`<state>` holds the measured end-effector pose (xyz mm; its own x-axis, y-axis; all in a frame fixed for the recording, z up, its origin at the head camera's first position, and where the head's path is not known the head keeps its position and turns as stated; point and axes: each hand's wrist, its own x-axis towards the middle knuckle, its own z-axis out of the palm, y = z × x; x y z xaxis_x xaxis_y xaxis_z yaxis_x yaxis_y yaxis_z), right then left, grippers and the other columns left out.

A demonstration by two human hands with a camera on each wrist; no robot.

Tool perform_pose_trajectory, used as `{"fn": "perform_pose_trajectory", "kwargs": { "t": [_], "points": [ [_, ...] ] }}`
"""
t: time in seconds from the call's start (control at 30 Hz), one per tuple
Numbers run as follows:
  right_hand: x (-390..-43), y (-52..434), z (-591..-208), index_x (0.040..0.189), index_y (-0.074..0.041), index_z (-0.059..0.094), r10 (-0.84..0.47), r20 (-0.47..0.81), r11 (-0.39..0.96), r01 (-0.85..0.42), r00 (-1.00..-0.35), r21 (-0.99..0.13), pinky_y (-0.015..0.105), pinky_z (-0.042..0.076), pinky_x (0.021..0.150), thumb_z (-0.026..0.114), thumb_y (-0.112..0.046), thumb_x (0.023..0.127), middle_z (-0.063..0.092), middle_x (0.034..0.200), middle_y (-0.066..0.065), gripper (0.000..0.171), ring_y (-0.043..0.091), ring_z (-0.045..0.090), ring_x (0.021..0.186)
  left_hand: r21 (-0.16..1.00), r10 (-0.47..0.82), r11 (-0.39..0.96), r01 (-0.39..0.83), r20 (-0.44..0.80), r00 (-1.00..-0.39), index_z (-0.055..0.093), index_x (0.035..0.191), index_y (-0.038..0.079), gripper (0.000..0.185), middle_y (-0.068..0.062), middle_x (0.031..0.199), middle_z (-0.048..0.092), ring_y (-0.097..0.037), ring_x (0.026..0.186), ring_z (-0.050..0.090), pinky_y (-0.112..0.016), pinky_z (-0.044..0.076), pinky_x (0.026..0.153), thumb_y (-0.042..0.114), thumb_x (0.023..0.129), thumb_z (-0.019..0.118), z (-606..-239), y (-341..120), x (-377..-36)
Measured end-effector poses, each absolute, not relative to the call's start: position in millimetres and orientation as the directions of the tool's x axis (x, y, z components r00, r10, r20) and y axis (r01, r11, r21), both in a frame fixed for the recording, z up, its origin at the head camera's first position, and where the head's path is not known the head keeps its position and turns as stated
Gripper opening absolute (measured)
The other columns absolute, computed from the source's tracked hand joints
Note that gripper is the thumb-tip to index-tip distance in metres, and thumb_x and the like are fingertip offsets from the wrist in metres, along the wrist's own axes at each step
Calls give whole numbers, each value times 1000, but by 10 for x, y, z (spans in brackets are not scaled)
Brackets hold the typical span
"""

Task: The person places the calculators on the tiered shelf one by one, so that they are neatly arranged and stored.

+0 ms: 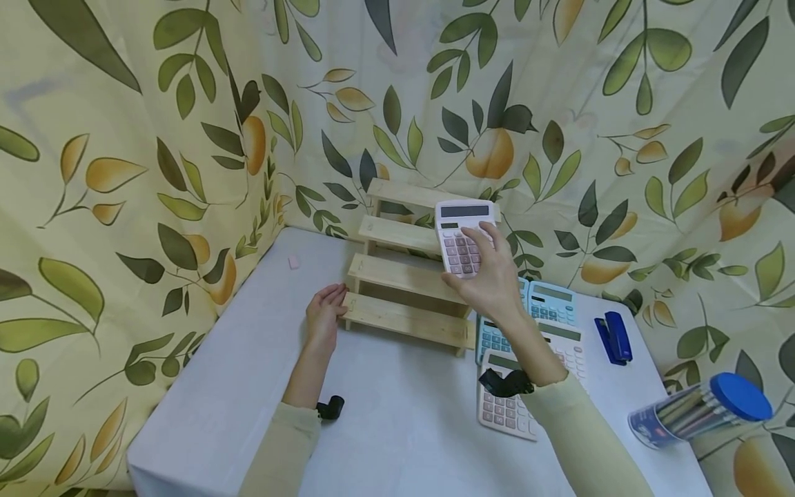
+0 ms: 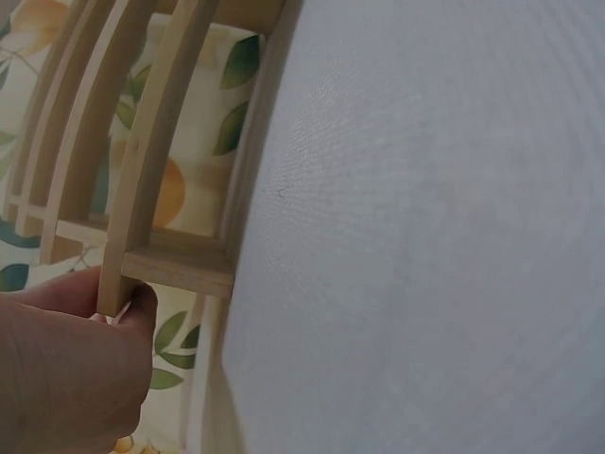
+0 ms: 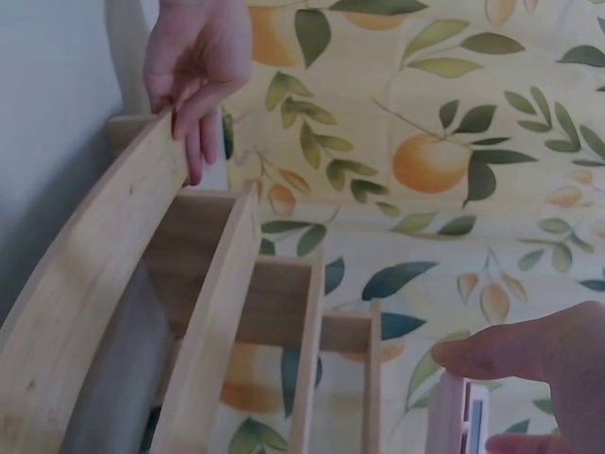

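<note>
A stepped wooden rack [image 1: 404, 276] stands at the back of the white table [image 1: 397, 407]. My left hand [image 1: 324, 314] holds the left end of its lowest step, fingers draped over the board and thumb against the wood; the left wrist view shows this hand [image 2: 66, 369] at the rack [image 2: 165, 270]. My right hand [image 1: 491, 276] grips a pink and white calculator [image 1: 458, 221], held upright over the rack's upper steps. The right wrist view shows the rack [image 3: 113, 265], my left hand [image 3: 194, 57], my right hand [image 3: 529, 355] and the calculator's edge [image 3: 452, 416].
Several calculators, blue [image 1: 549, 304] and pink and white [image 1: 509, 407], lie right of the rack. A blue stapler [image 1: 613, 337] and a tipped pen jar with a blue lid [image 1: 702, 407] are at the right. A pink eraser [image 1: 294, 261] lies back left. Leaf-print cloth hangs all round.
</note>
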<state>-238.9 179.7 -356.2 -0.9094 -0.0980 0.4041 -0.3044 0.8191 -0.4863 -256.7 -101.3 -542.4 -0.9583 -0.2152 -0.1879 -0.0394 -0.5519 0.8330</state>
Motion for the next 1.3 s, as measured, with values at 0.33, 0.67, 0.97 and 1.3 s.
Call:
{"fn": "perform_pose_trajectory", "kwargs": {
  "t": [0.33,0.67,0.97,1.3],
  "points": [
    [-2505,1688,-3584,149,-11,54,-82,412,820,-297,-907,-490,65,40,112,92,-28,74,32,165,16,86,45,36,145,835,-213,-547,-53,-200,-956,43,145,-9,62,-25,150,53,-31,144,50,-26,54,101,-29,86,47,-5427,-976,-2564],
    [-2630,1647,-3538,147,-11,56,-69,419,828,-286,-905,-482,63,41,110,91,-28,71,35,163,16,85,44,40,143,831,-201,-553,-62,-205,-958,41,146,-11,62,-26,151,51,-32,144,49,-25,55,98,-29,86,46,-5428,-942,-2561],
    [-2766,1494,-3477,144,-10,58,-82,424,818,-304,-902,-488,62,42,110,92,-28,70,38,160,16,83,41,39,143,829,-188,-554,-77,-215,-958,40,147,-10,64,-27,152,50,-32,145,47,-27,52,105,-29,86,46,-5455,-960,-2529],
    [-2978,1303,-3394,145,-13,57,-94,413,824,-304,-906,-478,59,41,107,91,-31,71,36,160,13,83,38,40,140,823,-189,-565,-65,-205,-960,38,149,-10,65,-25,153,50,-31,145,47,-36,43,117,-28,87,46,-5398,-1016,-2547]
  ]
}}
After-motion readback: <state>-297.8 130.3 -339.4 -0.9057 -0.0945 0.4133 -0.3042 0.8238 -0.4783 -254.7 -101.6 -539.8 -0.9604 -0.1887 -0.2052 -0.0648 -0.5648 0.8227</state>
